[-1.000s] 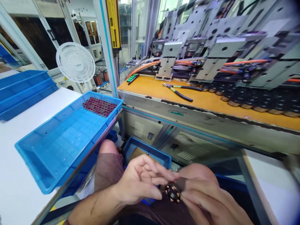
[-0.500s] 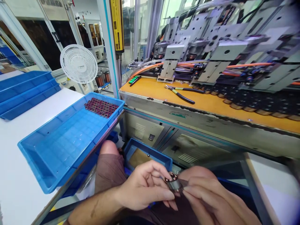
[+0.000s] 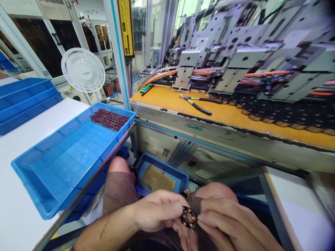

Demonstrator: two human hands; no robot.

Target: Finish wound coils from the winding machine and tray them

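My left hand (image 3: 159,212) is closed on a small wound motor stator (image 3: 187,217), a dark ring with copper windings showing in its face. Thumb and fingers grip its left side, and the round face is turned towards me. My right hand (image 3: 225,223) is pinched at the stator's right edge, its fingertips close together; what they hold, if anything, is too small to make out. A thin wire end seems to stick out below the ring. Both hands are above my lap.
On the left table lies a blue tray (image 3: 65,164) with many small dark red parts (image 3: 110,119) at its far end. A blue bin (image 3: 180,177) stands on the floor between my knees and the machine. Cutting pliers (image 3: 196,103) lie on the orange machine ledge (image 3: 162,99).
The stator has been turned in my left hand: its metal side showed before, and its round end face shows now. My right fingertips stay close to its right edge.
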